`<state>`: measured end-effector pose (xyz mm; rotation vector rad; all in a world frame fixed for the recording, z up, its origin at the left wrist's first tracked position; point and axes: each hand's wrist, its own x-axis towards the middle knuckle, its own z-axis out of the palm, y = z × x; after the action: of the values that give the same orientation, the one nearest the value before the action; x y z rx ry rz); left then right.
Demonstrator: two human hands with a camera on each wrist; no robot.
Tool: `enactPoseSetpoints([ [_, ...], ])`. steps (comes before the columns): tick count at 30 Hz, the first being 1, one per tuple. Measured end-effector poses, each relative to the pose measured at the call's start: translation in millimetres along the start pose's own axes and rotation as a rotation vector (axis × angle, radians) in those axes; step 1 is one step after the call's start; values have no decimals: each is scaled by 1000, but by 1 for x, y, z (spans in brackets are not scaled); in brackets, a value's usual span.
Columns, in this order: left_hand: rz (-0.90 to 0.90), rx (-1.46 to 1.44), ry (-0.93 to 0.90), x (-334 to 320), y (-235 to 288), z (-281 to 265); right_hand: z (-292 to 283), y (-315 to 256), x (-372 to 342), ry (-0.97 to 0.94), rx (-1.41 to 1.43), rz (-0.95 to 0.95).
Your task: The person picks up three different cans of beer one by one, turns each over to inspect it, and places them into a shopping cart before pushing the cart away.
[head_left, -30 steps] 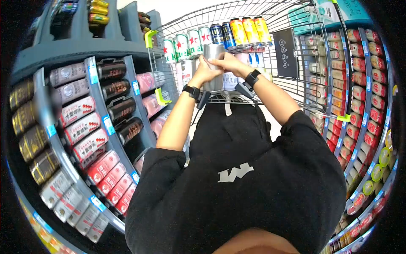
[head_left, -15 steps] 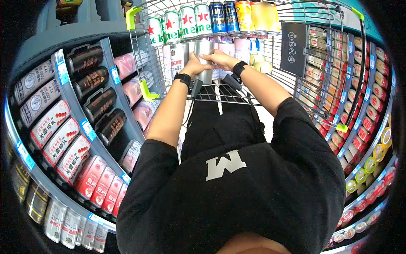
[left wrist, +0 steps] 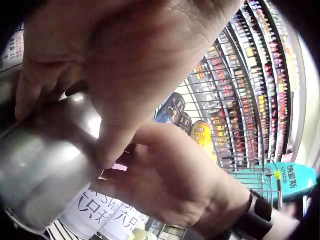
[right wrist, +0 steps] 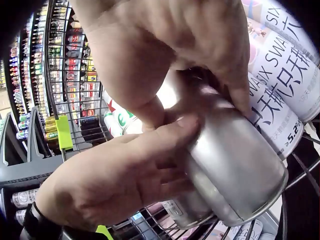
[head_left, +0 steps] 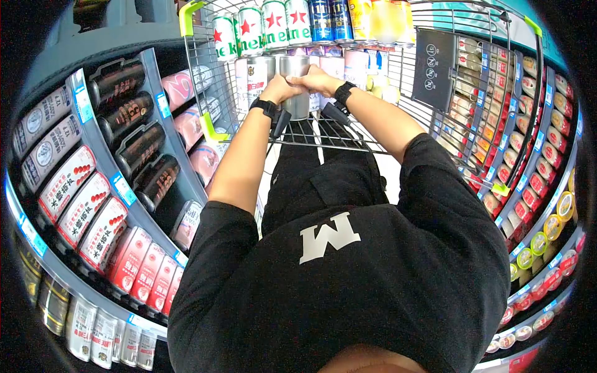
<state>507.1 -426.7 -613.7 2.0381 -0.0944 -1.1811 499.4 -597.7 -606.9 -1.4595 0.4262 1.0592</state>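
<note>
Both hands hold one plain silver can [head_left: 296,67] upright at the near side of a wire shopping cart. My left hand [head_left: 280,91] grips its left side, and my right hand [head_left: 316,81] wraps the other side with the thumbs close together. In the right wrist view the silver can [right wrist: 237,162] leans close over another silver can [right wrist: 187,212] with a printed patch. White cans with black lettering [right wrist: 280,112] stand right beside it. On its left in the head view is a white-and-silver printed can [head_left: 258,69].
Behind stand green-and-white beer cans [head_left: 250,31], blue cans [head_left: 321,18] and yellow cans [head_left: 382,22]. The cart's wire rim [head_left: 348,148] crosses near the person's legs. Shelves of packed cans [head_left: 118,118] flank the left, with shelves of red-topped goods [head_left: 528,193] on the right.
The hands and silver can have moved down and left, from overlapping the back row's lower edge to beside the printed can. The head view has shifted, with the cart appearing larger.
</note>
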Motion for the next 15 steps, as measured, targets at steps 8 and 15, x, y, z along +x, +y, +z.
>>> enactPoseSetpoints([
  [8, -166, 246, 26, -30, 48, -21, 8, 9, 21, 321, -553, -3],
  [15, -232, 329, 112, -20, 30, -20, 4, -3, -4, 189, -262, -28],
])
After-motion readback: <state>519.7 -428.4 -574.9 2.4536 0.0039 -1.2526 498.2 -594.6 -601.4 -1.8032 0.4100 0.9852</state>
